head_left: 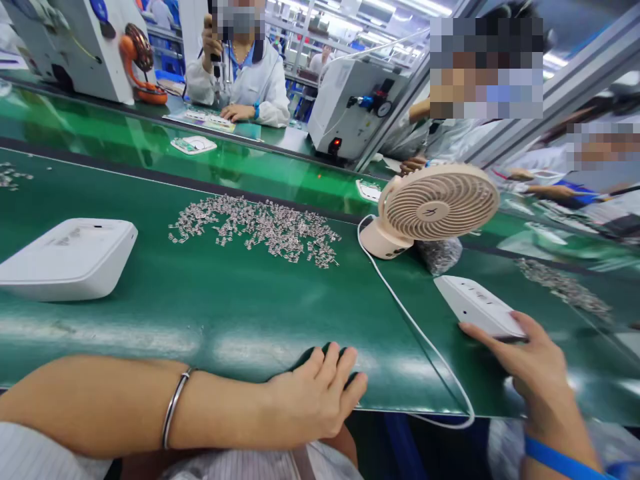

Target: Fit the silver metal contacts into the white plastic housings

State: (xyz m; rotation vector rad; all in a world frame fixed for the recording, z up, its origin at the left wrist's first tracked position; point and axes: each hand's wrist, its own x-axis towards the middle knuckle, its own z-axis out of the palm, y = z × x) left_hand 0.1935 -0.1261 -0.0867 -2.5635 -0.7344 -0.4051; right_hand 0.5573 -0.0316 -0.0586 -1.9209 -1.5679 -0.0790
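Note:
My left hand (320, 393) rests at the near edge of the green work surface (280, 307), fingers stretched out and slightly apart, holding nothing. A silver bangle circles that wrist. Over to the right, my right hand (537, 353) grips a white plastic housing (483, 303) by its near end, thumb on the left side and fingers on the right. Small ports or slots show on the housing's facing side. A similar white housing (70, 257) lies at the left, away from both hands. A blue band is on my right wrist.
Small metal pieces (260, 227) lie heaped mid-surface, with more (565, 287) at the right. A beige fan (435, 203) stands near my right hand, its white cable (415, 327) looping over the near edge. Beyond runs a green conveyor (140, 143) carrying white parts; co-workers sit opposite.

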